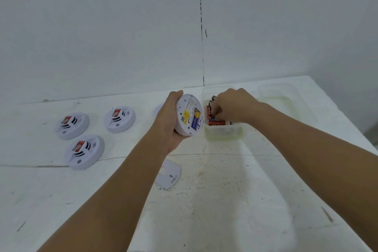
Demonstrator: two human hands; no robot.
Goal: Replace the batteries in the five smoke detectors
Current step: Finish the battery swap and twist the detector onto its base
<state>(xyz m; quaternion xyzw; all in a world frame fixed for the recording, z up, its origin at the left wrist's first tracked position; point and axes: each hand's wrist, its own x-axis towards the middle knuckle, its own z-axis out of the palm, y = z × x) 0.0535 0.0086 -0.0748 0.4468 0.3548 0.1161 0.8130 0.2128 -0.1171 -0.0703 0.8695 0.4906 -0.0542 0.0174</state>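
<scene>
- The left hand grips the round white smoke detector, open back up, beside the clear plastic tub.
- The right hand reaches into the tub, fingers curled among red batteries; a pinch isn't clear.
- Best lift one cell, matching polarity.

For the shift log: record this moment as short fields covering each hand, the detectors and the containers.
left hand: holds opened smoke detector, back side up
right hand: fingers in battery tub, among the batteries
detectors on table: three at left, face up
loose cover: lies under left forearm
second tub: right of battery tub
</scene>
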